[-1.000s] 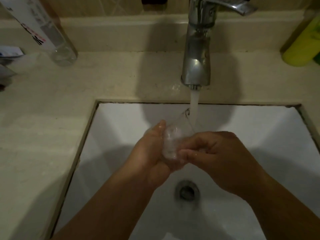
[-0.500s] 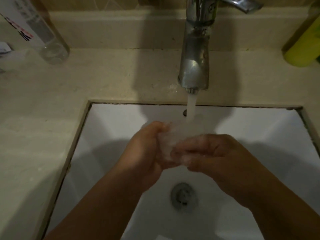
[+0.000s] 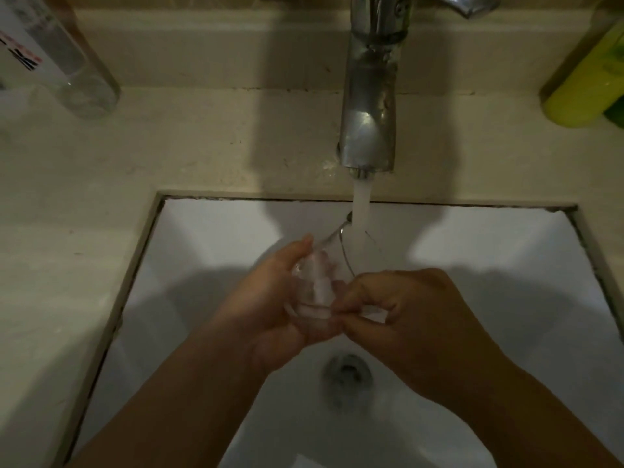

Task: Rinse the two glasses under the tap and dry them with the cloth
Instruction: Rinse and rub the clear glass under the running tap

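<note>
A small clear glass (image 3: pixel 319 276) is held tilted over the white sink (image 3: pixel 202 251), its rim toward the running water (image 3: pixel 360 214) from the chrome tap (image 3: pixel 369 96). My left hand (image 3: pixel 270 298) cups the glass from the left and below. My right hand (image 3: pixel 408 319) pinches its base from the right. Only one glass shows here; no cloth is in view.
A clear bottle with a printed label (image 3: pixel 57 55) stands on the beige counter (image 3: pixel 84 231) at the back left. A yellow-green bottle (image 3: pixel 587 86) stands at the back right. The drain (image 3: pixel 347 369) lies below my hands.
The glass has turned in my hands and its rim now tips up toward the stream. Both hands stay under the tap; the view has drawn slightly closer.
</note>
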